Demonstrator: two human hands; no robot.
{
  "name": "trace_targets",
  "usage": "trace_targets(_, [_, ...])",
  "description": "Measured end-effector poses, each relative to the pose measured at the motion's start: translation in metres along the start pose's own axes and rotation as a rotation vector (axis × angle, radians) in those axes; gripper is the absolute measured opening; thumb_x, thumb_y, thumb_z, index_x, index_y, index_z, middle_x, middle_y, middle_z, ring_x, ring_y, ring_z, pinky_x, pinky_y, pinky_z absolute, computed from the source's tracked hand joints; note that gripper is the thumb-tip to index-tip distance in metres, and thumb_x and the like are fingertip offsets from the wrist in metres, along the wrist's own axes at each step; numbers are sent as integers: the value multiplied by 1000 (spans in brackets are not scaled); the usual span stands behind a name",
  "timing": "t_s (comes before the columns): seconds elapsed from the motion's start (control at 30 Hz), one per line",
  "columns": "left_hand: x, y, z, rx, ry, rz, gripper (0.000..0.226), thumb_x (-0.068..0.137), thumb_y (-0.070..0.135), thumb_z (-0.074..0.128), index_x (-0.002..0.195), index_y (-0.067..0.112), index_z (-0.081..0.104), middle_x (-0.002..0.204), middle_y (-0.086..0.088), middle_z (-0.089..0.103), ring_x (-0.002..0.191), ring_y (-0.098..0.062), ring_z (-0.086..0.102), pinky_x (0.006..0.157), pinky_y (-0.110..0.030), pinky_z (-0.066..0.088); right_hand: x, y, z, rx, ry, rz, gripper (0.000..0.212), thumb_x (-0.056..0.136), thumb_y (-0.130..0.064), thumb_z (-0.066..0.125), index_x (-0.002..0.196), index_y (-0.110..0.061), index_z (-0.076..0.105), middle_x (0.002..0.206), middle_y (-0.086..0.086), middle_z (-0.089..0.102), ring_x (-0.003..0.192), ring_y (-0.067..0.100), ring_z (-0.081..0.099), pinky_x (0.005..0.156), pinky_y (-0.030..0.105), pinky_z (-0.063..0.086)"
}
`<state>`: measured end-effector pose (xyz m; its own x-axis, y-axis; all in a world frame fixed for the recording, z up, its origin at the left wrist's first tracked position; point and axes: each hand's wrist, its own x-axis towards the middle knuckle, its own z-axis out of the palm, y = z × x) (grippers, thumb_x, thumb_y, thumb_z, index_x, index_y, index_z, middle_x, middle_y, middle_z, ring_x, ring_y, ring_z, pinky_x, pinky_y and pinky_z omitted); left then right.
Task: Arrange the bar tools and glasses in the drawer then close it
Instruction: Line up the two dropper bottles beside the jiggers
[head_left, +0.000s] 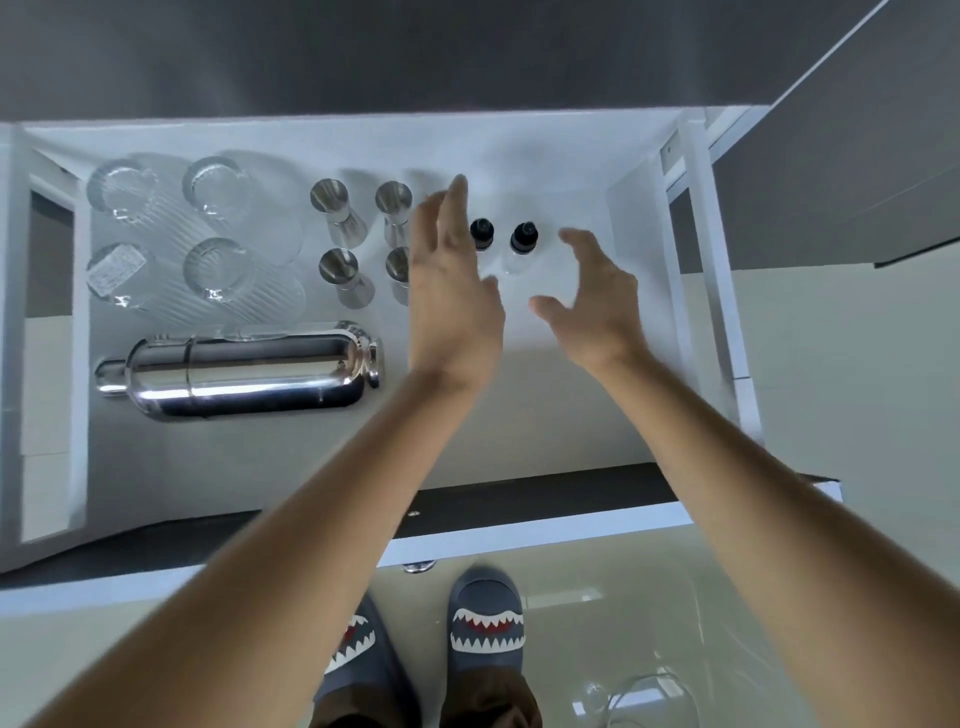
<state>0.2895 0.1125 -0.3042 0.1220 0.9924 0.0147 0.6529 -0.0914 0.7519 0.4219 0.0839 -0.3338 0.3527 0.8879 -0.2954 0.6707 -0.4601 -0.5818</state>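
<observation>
Drawer (519, 150) was open, glasses (171, 228), jiggers (337, 213), shaker (244, 371) grouped tidily; left hand (452, 291) and right hand (592, 296) flanked two bottles (501, 239), fingers spread, gripping nothing, probably to straighten them

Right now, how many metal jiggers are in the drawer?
4, in a square: back left, back right, front left, front right partly behind the left hand.

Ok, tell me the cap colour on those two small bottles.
Black caps on both small bottles, clearest in the head view.
</observation>
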Motion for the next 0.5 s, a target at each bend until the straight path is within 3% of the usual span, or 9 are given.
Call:
trace_targets(0.07, [-37, 0, -32, 9, 73, 34, 71, 81, -2, 67, 144, 6, 37, 146, -12, 39, 138, -23, 39, 107, 1, 20, -39, 1, -16, -34, 31, 13, 61, 90, -21, 63, 144, -14, 36, 147, 4, 47, 136, 22, 43, 109, 26, 30])
trace_targets(0.17, [-105, -23, -84, 63, 201, -51, 67, 88, 22, 66, 146, 8, 35, 154, -14, 25, 149, -28, 15, 119, -24, 24, -110, 6, -29, -126, 219, 1, 59, 93, -27, 58, 145, -7, 36, 152, 12, 39, 143, 32, 31, 118, 45, 20])
trace_targets(0.23, [-151, -45, -112, 133, 239, -229, 85, 85, 41, 64, 151, 6, 22, 160, -18, 4, 150, -33, -3, 118, -56, 19, -157, 8, -26, -102, 321, 135, 73, 93, -38, 54, 150, -7, 22, 161, 15, 14, 150, 33, 6, 118, 52, 5])
trace_targets(0.27, [-169, -54, -124, 155, 236, -332, 99, 81, 53, 61, 153, 5, 12, 160, -21, -6, 149, -36, -10, 116, -63, 13, -178, 7, -23, -48, 339, 219, 82, 91, -46, 52, 153, -8, 12, 163, 13, 1, 150, 31, -4, 118, 52, 0])
trace_targets(0.37, [-199, -72, -142, 109, 166, -630, 135, 58, 89, 47, 152, 13, -14, 159, -12, -25, 148, -30, -21, 118, -60, 3, -218, 2, -9, 149, 291, 357, 109, 78, -69, 44, 152, -13, -12, 160, 2, -24, 147, 11, -22, 122, 41, -1])
trace_targets(0.43, [-201, -79, -145, 97, 112, -637, 136, 56, 87, 49, 150, 16, -19, 158, -3, -29, 148, -23, -23, 120, -55, 2, -224, -1, -2, 196, 246, 322, 115, 72, -74, 41, 150, -14, -19, 157, -5, -33, 143, -1, -26, 118, 27, 2])
trace_targets(0.5, [-197, -83, -146, 64, 104, -618, 136, 57, 79, 55, 150, 14, -20, 157, 0, -32, 147, -22, -24, 121, -50, 4, -220, -5, 1, 207, 229, 290, 119, 70, -79, 39, 149, -14, -21, 155, -4, -37, 144, 3, -26, 116, 22, 1])
